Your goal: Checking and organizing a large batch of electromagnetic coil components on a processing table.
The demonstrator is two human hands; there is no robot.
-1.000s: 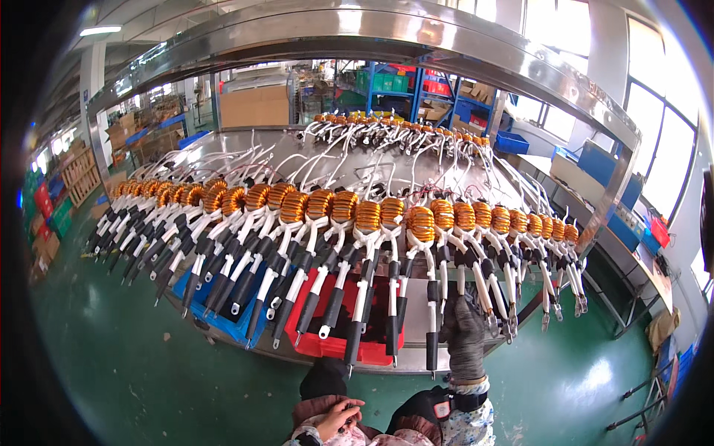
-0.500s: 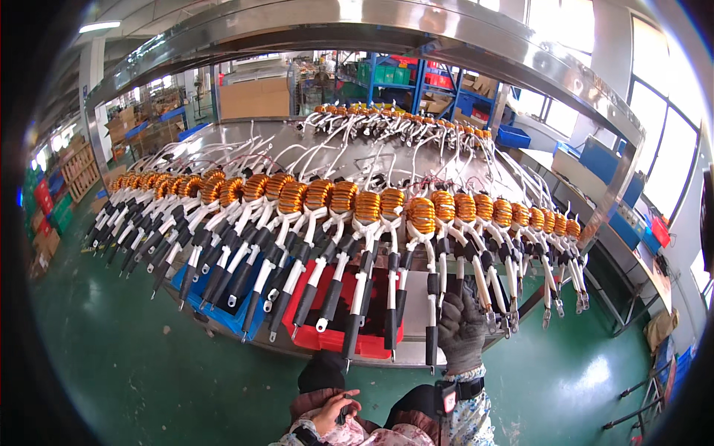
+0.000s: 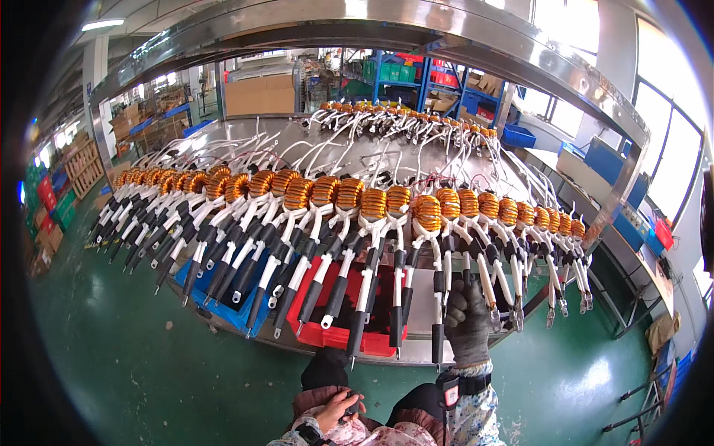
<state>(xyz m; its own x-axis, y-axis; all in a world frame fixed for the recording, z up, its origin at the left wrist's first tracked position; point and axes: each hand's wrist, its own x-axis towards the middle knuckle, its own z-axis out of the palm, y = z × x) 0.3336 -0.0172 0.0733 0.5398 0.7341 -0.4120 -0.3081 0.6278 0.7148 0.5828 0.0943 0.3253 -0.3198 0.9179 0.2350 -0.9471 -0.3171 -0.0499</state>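
Note:
A long row of copper-wound ring coils point(image 3: 373, 204) lies along the metal table, their white cable leads point(image 3: 366, 286) hanging over the front edge. Black sleeves point(image 3: 358, 327) cover many of the leads, and some end in metal lugs. My right hand point(image 3: 467, 327), in a grey glove, is closed around the lower end of one lead right of the middle; the lead's tip is hidden in the fingers. Low in front of my body, my bare left hand point(image 3: 335, 412) has its fingers curled round a small black piece point(image 3: 352, 406) whose kind I cannot make out.
A red bin point(image 3: 383, 343) and a blue bin point(image 3: 239, 318) sit beneath the hanging leads. More coils point(image 3: 401, 113) lie at the table's back. A steel frame point(image 3: 416, 33) crosses overhead. Blue shelving point(image 3: 428, 82) stands behind, and a workbench point(image 3: 632, 260) is at the right.
My left hand's fingers have curled in more around the black piece. My right hand stays at the same lead. The whole view has shifted slightly.

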